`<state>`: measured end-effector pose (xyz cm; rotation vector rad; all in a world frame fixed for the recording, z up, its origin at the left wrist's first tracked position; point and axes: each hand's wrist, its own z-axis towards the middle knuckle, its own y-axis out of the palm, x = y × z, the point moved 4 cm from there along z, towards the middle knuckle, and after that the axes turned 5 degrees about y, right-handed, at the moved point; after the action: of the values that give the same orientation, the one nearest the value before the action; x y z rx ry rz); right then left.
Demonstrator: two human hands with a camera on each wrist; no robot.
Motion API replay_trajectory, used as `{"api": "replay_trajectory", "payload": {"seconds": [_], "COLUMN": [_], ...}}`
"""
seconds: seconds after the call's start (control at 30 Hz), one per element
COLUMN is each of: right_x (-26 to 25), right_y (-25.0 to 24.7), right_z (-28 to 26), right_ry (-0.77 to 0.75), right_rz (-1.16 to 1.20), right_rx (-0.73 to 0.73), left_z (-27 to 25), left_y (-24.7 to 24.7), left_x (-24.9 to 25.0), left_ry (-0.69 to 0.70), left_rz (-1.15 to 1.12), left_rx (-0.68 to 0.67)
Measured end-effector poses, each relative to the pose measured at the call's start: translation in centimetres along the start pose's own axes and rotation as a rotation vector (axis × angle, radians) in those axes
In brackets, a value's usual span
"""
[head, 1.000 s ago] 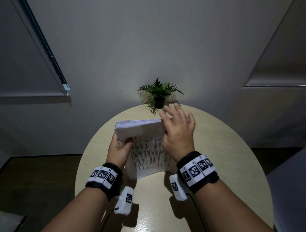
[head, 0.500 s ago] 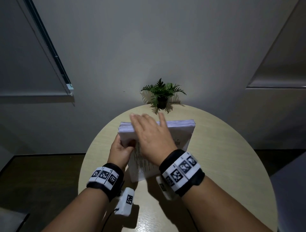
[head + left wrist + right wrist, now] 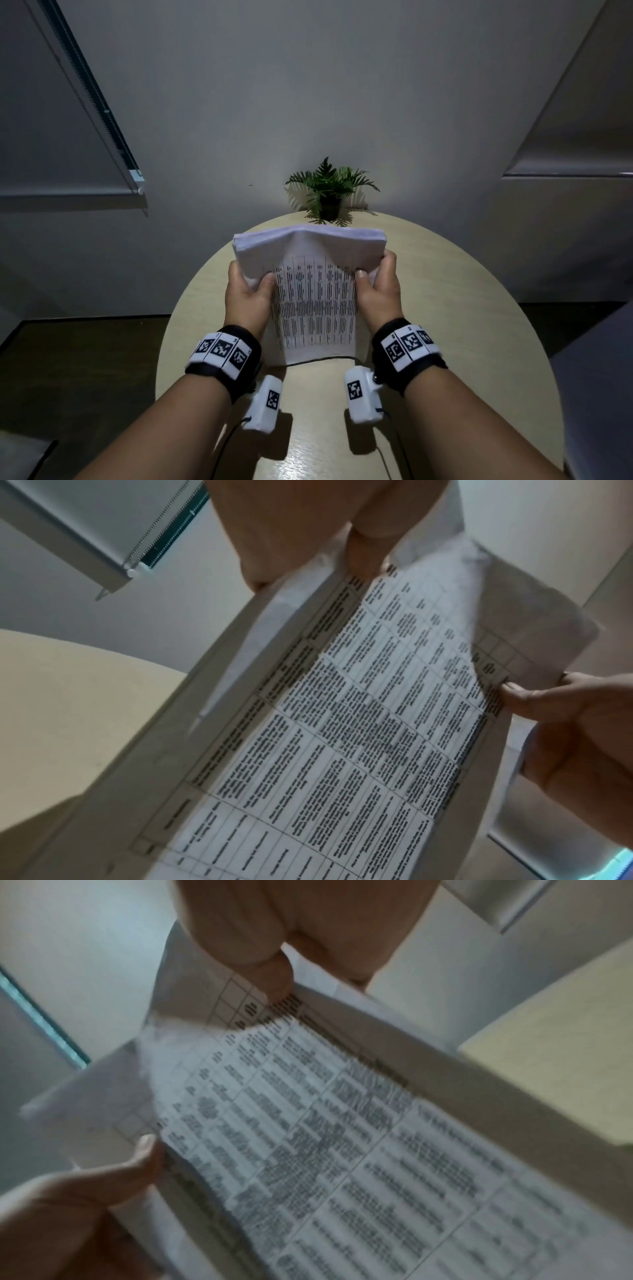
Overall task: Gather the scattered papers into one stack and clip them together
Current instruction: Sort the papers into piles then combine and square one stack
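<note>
A thick stack of printed papers (image 3: 315,294) stands on its lower edge on the round table (image 3: 445,325), its printed table face toward me and its top bowed over. My left hand (image 3: 248,291) grips the stack's left side, thumb on the front. My right hand (image 3: 378,284) grips the right side the same way. In the left wrist view the papers (image 3: 342,723) run under my left hand's thumb (image 3: 366,547), with the right hand (image 3: 565,718) at the far edge. The right wrist view shows the papers (image 3: 325,1137) blurred. No clip is in view.
A small potted fern (image 3: 330,192) stands at the table's far edge, just behind the stack. A wall rises right behind it. Roller blinds (image 3: 61,144) hang at left and right. Dark floor (image 3: 85,359) lies beside the table.
My right hand has left the top of the stack and moved to its right side, now gripping it. The stack has been tilted up onto its lower edge between both hands.
</note>
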<state>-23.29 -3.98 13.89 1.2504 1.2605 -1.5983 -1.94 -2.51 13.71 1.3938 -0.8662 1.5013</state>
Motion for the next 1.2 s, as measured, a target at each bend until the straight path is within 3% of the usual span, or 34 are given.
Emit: {"api": "replay_trajectory", "payload": {"seconds": [0.1, 0.17, 0.3, 0.8, 0.93, 1.2], "right_x": [-0.7, -0.1, 1.7, 2.5, 4.2, 5.4], "right_y": [-0.4, -0.5, -0.3, -0.4, 0.0, 0.3], "right_z": [-0.4, -1.0, -1.8, -0.3, -1.1, -0.2], "right_ry": [-0.119, -0.138, -0.095, -0.116, -0.068, -0.062], "right_rz": [-0.011, -0.018, 0.019, 0.057, -0.023, -0.081], "right_rx": [0.087, 0.064, 0.004, 0.073, -0.043, -0.027], "left_z": [0.1, -0.3, -1.1, -0.5, -0.5, -0.3], "left_y": [0.4, 0.3, 0.3, 0.8, 0.8, 0.7], "left_x": [0.6, 0.5, -0.4, -0.4, -1.9, -3.0], "left_ry": [0.052, 0.057, 0.008, 0.069, -0.020, -0.074], "left_rz": [-0.001, -0.010, -0.022, 0.038, 0.057, 0.091], "left_rx": [0.008, -0.038, -0.104, -0.059, -0.123, -0.107]}}
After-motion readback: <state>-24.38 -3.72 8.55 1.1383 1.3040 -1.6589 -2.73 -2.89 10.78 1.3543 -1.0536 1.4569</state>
